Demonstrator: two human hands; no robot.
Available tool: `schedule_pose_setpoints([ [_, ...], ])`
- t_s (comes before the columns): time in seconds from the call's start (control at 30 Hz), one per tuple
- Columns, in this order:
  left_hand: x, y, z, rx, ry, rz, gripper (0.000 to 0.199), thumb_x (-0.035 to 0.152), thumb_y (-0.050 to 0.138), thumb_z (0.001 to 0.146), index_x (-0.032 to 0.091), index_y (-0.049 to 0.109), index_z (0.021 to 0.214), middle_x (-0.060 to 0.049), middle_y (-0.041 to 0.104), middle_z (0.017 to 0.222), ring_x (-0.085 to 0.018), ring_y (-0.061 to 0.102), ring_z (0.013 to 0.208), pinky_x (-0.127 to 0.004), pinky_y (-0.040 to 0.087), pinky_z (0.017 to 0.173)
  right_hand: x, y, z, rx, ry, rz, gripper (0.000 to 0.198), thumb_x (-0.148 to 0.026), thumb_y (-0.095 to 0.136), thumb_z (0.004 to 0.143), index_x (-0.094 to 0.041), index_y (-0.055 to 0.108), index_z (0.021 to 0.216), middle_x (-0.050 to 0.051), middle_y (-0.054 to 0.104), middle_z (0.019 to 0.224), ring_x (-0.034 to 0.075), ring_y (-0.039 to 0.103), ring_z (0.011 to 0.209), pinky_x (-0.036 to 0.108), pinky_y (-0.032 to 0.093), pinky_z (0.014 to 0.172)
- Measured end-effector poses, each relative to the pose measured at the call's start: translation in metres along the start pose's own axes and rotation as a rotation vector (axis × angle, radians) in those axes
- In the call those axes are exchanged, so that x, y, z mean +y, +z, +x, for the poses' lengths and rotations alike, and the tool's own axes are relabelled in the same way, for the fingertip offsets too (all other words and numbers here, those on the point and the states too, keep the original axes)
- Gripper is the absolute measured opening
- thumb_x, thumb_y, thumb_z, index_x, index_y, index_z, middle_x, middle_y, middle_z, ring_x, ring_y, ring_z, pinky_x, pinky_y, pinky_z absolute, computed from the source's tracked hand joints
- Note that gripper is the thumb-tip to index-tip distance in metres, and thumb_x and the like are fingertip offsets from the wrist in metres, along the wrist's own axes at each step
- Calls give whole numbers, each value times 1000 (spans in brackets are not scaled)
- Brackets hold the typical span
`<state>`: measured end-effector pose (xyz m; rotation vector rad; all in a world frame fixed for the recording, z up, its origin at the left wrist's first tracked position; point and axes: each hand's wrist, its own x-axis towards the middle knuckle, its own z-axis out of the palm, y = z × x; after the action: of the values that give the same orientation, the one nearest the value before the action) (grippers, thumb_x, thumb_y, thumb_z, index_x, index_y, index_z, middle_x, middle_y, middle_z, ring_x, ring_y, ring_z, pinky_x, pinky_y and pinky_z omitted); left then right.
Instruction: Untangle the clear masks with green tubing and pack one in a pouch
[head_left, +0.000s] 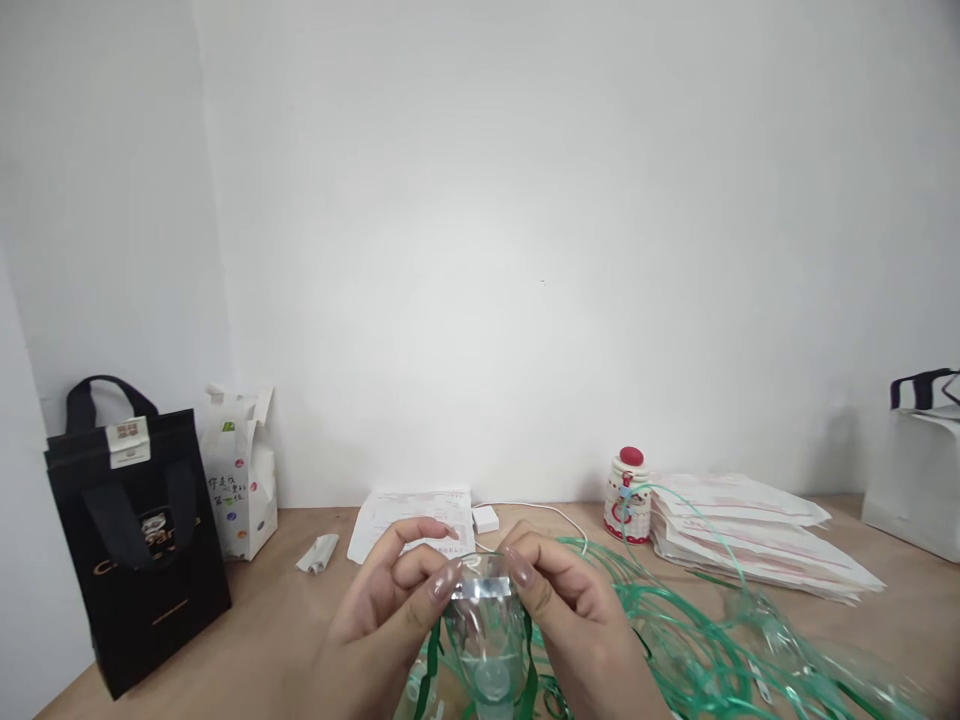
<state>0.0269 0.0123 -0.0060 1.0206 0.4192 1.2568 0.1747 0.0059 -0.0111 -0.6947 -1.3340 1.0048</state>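
Observation:
A clear plastic oxygen mask [487, 635] with a metal nose strip [481, 588] is held up at the bottom centre. My left hand [397, 600] pinches one end of the strip between thumb and fingers. At the strip's other end, my right hand [559, 590] grips the mask the same way. A dark green elastic strap [431, 660] hangs down beside the mask. Behind and right of my right hand lies a tangle of green tubing [690, 640] with more clear plastic pieces among it.
Against the wall stand a black bag [142, 550] and a white printed bag [244, 480] on the left. A red-topped jar [628, 500] and stacked paper packets [750, 535] sit at the back right. A printed sheet [367, 520], a white adapter [486, 519] and crumpled wrapping [318, 553] lie on the table.

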Motion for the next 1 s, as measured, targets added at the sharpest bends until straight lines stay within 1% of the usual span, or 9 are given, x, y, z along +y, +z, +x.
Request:
schedule_pose_setpoints([
  [0.07,0,1,1,9,1,3,34,30,76,68,18,56,94,5,55,60,-9,53,59,-22,43,59,-3,0,-1,9,-20,-68,31,-44,57,82,-18,55,65,-1,47,66,14,42,65,24,36,62],
  [0.17,-1,2,2,19,52,72,35,28,79,65,19,54,88,7,53,55,-8,52,53,-20,42,53,-6,0,-2,-36,-64,-176,32,-44,56,83,-18,55,64,0,48,67,14,44,65,25,36,62],
  [0.27,-3,1,2,8,87,149,32,25,76,69,19,51,87,8,54,54,-8,53,52,-19,41,51,-8,0,-2,-74,-51,-217,31,-44,53,84,-19,56,66,1,51,72,16,48,71,26,38,67],
  [0.33,-3,-2,2,-23,88,165,31,26,74,71,19,49,89,6,55,58,-9,54,55,-20,42,53,-8,1,-2,-96,-19,-192,31,-45,55,83,-18,57,67,2,52,72,16,49,72,27,38,68],
  [0.47,-3,-6,-1,-29,106,185,31,26,72,73,19,48,91,5,56,60,-9,53,56,-20,42,54,-9,2,0,-131,28,-128,32,-46,58,80,-18,57,65,0,51,69,15,47,68,26,37,66],
  [0.57,-3,-8,-1,-59,109,196,31,24,70,75,21,46,95,5,56,60,-9,54,56,-20,42,52,-9,3,0,-138,53,-86,31,-44,58,81,-18,58,65,0,51,69,14,46,68,25,37,66],
  [0.67,-4,-9,-1,-61,118,172,31,23,69,76,22,46,96,6,57,61,-9,55,56,-19,43,52,-9,3,-1,-141,53,-59,30,-43,56,83,-17,58,67,0,51,70,13,46,69,24,37,67],
  [0.83,-5,-8,0,-4,139,167,28,26,71,74,22,49,92,6,58,61,-9,55,56,-19,44,54,-3,4,0,-250,93,140,24,-37,69,75,-18,55,73,-3,52,71,11,47,68,21,37,64],
  [1.0,-1,2,-1,59,105,160,28,38,70,73,20,56,90,2,60,65,-12,54,62,-22,46,60,-2,2,2,-233,82,217,23,-33,70,75,-16,54,72,-3,52,65,9,46,60,20,37,57],
])
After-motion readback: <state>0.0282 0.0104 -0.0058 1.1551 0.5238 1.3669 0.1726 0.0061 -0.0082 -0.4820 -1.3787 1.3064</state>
